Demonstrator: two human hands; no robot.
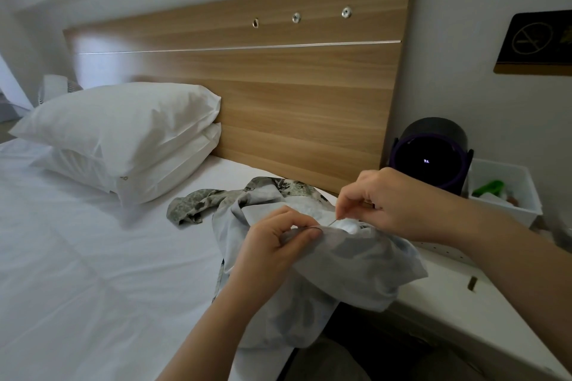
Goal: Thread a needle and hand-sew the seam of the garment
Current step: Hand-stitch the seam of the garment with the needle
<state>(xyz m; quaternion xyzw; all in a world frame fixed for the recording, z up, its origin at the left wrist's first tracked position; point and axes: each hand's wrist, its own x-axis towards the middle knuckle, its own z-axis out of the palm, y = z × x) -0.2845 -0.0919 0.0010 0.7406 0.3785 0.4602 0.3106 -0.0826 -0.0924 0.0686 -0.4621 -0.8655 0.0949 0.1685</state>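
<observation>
Nearest, dim and hard to make out at the bottom edge: something grey, perhaps a lap, under the hanging folds of a pale grey garment [349,260]. Just above, bunched over the edge of a white-sheeted bed [77,257], with a printed floral part trailing toward the headboard. Left hand [275,244] closed on a folded edge of the cloth, thumb and fingers pinched tight along the seam. Right hand [399,204] close beside it, thumb and forefinger nipped together on a thin needle [335,221] angled down into the fabric; thread too fine to trace with any certainty. To the right, a white bedside surface [448,275] with a small dark slot, cut off by the forearm. Farther back, a white bin [507,195] holding something green, contents partly hidden, and beside it a dark round device [433,151] with a purple ring and tiny lit digits, unreadable. On the left, two white pillows [123,139] stacked against a wooden headboard [278,86] with three metal studs. Beyond, white walls and a dark sign [538,40] cropped at the right edge.
</observation>
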